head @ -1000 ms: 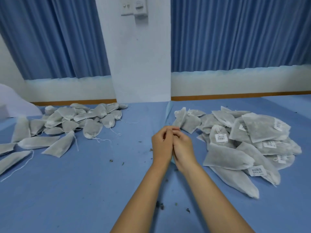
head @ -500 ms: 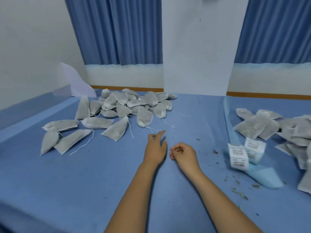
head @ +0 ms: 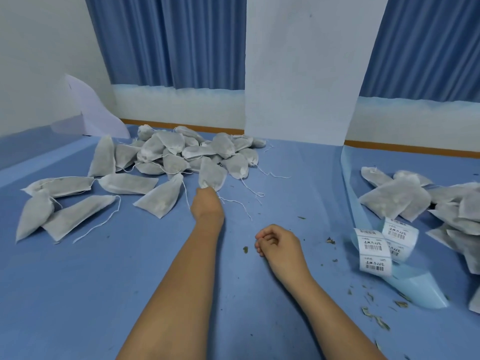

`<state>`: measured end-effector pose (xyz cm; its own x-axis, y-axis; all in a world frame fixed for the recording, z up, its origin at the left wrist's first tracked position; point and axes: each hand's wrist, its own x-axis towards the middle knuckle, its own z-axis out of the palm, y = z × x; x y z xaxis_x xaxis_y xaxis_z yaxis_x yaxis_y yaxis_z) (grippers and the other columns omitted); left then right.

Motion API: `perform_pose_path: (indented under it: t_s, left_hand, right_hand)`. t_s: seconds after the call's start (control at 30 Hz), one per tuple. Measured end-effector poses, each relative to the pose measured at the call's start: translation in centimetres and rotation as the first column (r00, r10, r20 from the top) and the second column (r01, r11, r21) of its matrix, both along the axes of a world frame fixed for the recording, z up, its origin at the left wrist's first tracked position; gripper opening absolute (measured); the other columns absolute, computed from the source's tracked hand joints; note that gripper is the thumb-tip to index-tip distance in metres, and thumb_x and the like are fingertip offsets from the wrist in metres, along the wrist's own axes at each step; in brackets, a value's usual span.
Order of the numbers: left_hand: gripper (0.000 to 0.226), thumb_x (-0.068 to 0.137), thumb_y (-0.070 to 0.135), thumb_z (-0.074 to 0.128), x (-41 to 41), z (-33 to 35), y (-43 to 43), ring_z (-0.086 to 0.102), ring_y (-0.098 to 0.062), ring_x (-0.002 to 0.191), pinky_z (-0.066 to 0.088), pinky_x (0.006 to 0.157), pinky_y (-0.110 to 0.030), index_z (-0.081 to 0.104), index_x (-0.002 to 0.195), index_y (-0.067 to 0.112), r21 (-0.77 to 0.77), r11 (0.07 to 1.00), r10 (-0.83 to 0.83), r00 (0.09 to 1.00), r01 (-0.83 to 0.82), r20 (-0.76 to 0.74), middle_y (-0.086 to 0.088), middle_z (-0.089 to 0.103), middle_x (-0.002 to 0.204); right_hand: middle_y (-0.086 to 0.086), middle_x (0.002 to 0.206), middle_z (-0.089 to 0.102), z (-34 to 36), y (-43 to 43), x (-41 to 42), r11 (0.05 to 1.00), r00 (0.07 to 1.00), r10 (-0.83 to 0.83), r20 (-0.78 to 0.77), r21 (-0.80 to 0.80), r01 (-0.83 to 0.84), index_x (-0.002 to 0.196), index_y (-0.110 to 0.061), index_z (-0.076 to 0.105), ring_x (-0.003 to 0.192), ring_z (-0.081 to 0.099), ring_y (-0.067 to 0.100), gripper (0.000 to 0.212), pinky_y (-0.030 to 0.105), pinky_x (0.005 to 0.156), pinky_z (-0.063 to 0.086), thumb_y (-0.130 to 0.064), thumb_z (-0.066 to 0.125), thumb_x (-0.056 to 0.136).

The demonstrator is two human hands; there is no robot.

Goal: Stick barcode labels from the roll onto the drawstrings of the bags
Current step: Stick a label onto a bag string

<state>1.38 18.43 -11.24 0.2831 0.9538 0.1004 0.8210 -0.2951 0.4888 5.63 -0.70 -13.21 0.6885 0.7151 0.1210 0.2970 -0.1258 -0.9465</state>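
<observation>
2 hands over the blue table [head: 78, 281]: left hand [head: 207, 207] meets a bag [head: 211, 175] at its hidden fingertips, grip probably unreadable. Right hand [head: 280, 246] rests curled, holding nothing; label roll [head: 374, 249] lies right of its fingers.

Even soft light, slight blur, wide-angle warping

left grip [head: 207, 205]: bare | left forearm [head: 179, 281]: bare | right grip [head: 279, 246]: bare | right forearm [head: 330, 302]: bare
</observation>
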Motion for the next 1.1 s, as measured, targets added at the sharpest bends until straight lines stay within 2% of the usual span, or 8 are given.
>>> perform_pose_path:
  t_s: [0.1, 0.23, 0.3, 0.47, 0.6, 0.73, 0.87, 1.1]
  left_hand:
    - [0.016, 0.093, 0.005, 0.057, 0.3, -0.1, -2.8, 0.049, -0.028, 0.113, 0.043, 0.088, -0.032, 0.067, 0.105, 0.002, 0.244, 0.970, -0.066, 0.972, 0.009, 0.227, -0.011, 0.052, 0.122]
    - [0.008, 0.090, 0.006, 0.060, 0.0, 0.7, -9.1, 0.059, -0.026, 0.087, 0.036, 0.107, -0.030, 0.063, 0.084, 0.008, 0.371, 0.906, -0.402, 0.692, 0.205, 0.599, -0.004, 0.064, 0.085]
    - [0.006, 0.091, 0.014, 0.058, -0.1, 1.3, -12.0, 0.062, -0.020, 0.075, 0.051, 0.082, -0.040, 0.062, 0.086, 0.014, 0.332, 0.882, -0.469, 0.569, 0.333, 0.676, 0.006, 0.062, 0.076]
    - [0.007, 0.090, 0.024, 0.057, 0.9, 3.4, -17.5, 0.058, -0.008, 0.062, 0.049, 0.060, -0.031, 0.058, 0.085, 0.028, 0.469, 0.788, -0.612, 0.422, 0.399, 0.669, 0.012, 0.060, 0.069]
    - [0.010, 0.093, 0.024, 0.057, 1.8, 3.2, -20.8, 0.055, -0.009, 0.064, 0.043, 0.058, -0.019, 0.062, 0.087, 0.018, 0.569, 0.722, -0.692, 0.434, 0.394, 0.578, 0.009, 0.062, 0.074]
    - [0.009, 0.090, 0.014, 0.064, 1.5, 2.4, -21.3, 0.048, -0.010, 0.060, 0.035, 0.056, -0.012, 0.065, 0.082, 0.010, 0.587, 0.631, -0.776, 0.419, 0.508, 0.471, 0.006, 0.058, 0.075]
    - [0.010, 0.080, 0.012, 0.070, 0.6, 3.1, -21.3, 0.044, -0.004, 0.056, 0.033, 0.058, -0.010, 0.070, 0.071, 0.016, 0.446, 0.619, -0.754, 0.331, 0.647, 0.567, 0.001, 0.061, 0.073]
    - [0.009, 0.074, 0.025, 0.071, 0.1, 4.3, -22.5, 0.036, -0.008, 0.039, 0.036, 0.046, -0.016, 0.077, 0.070, 0.020, 0.188, 0.560, -0.450, 0.106, 0.807, 0.887, -0.011, 0.075, 0.078]
  right_hand:
    - [0.002, 0.086, 0.062, 0.9, -0.2, -0.6, 0.994, 0.992, -0.066, 0.103, 0.089, 0.057, 0.086, -0.016, 0.060, 0.064, 0.058, 0.009, 0.022, 0.016, 0.064, 0.047, 0.005, 0.052, 0.086]
    - [-0.013, 0.126, 0.041, 4.0, -1.4, -0.4, 0.975, 0.921, -0.122, 0.371, 0.219, 0.041, 0.127, -0.020, 0.049, 0.067, 0.057, 0.008, 0.052, 0.020, 0.065, 0.048, 0.008, 0.052, 0.083]
    - [-0.013, 0.125, 0.046, 5.7, -2.8, 0.4, 0.985, 0.926, -0.079, 0.368, 0.174, 0.015, 0.135, -0.021, 0.043, 0.059, 0.055, 0.010, 0.060, 0.022, 0.064, 0.048, 0.006, 0.057, 0.083]
    - [0.005, 0.076, 0.065, 8.0, -8.5, 3.8, 0.987, 0.970, 0.057, 0.236, 0.134, -0.091, 0.097, -0.021, 0.060, 0.047, 0.056, 0.009, 0.024, 0.018, 0.052, 0.046, 0.000, 0.064, 0.085]
    - [-0.007, 0.057, 0.057, 8.3, -13.2, 6.8, 0.970, 0.950, -0.037, 0.309, 0.239, -0.040, 0.080, -0.010, 0.067, 0.049, 0.048, 0.006, 0.010, 0.013, 0.054, 0.040, -0.006, 0.063, 0.089]
    - [-0.016, 0.067, 0.060, 8.0, -16.1, 9.0, 0.971, 0.695, -0.171, 0.699, 0.241, -0.003, 0.079, -0.005, 0.072, 0.062, 0.051, -0.003, 0.008, 0.006, 0.064, 0.037, 0.000, 0.068, 0.084]
    - [-0.005, 0.069, 0.066, 6.3, -16.5, 9.3, 0.945, 0.550, -0.303, 0.778, 0.321, 0.065, 0.078, -0.009, 0.073, 0.067, 0.046, -0.006, 0.009, 0.005, 0.064, 0.035, -0.003, 0.068, 0.083]
    - [-0.011, 0.055, 0.054, 5.8, -15.5, 7.9, 0.912, 0.815, -0.358, 0.456, 0.358, 0.200, 0.079, -0.018, 0.073, 0.052, 0.045, 0.004, 0.008, 0.021, 0.054, 0.034, -0.018, 0.068, 0.084]
